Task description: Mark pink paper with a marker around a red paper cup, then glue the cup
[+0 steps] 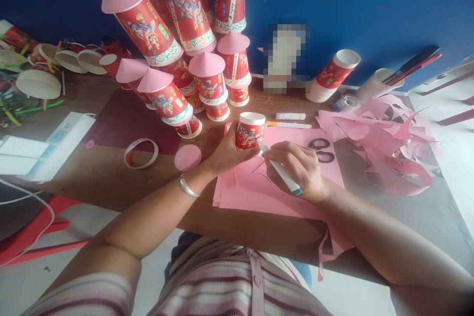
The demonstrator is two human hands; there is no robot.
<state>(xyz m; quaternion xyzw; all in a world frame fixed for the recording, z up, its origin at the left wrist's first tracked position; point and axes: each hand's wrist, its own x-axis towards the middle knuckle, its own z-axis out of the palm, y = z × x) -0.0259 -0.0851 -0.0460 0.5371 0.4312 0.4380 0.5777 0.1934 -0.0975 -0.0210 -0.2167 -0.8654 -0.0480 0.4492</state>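
Note:
My left hand (226, 152) grips a red patterned paper cup (250, 131) standing upside down on a stack of pink paper sheets (255, 185). My right hand (300, 168) holds a white pen (278, 168) with its tip against the cup's base, on the paper. A silver bracelet (188, 188) circles my left wrist.
A pile of red cups topped with pink paper cones (185, 44) rises behind. Black-handled scissors (322, 150), two markers (289, 120), a pink paper disc (187, 157), a cut cup ring (141, 153) and pink paper scraps (385, 143) lie around. More cups (333, 75) stand at right.

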